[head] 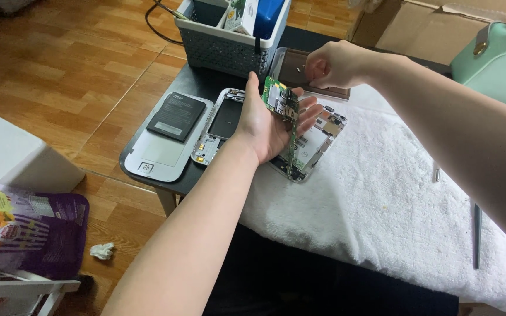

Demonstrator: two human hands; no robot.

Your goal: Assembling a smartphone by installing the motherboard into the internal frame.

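Observation:
My left hand (pixel 270 126) holds a green circuit board (pixel 282 100) upright on its palm, above an opened white phone chassis (pixel 317 146) lying on a white towel (pixel 382 199). My right hand (pixel 332 63) is closed in a pinch over a clear plastic tray (pixel 291 64) at the back of the table; whether anything is between its fingers I cannot tell. A second white frame (pixel 221 126) lies just left of my left hand. Further left a white back cover (pixel 159 149) carries a black battery (pixel 177 117).
A grey slatted basket (pixel 226 44) with boxes stands at the table's far edge. A dark thin tool (pixel 477 237) lies on the towel at right. A mint green case (pixel 493 64) and a cardboard box (pixel 428 26) are behind. A purple bag (pixel 36 231) lies on the floor at left.

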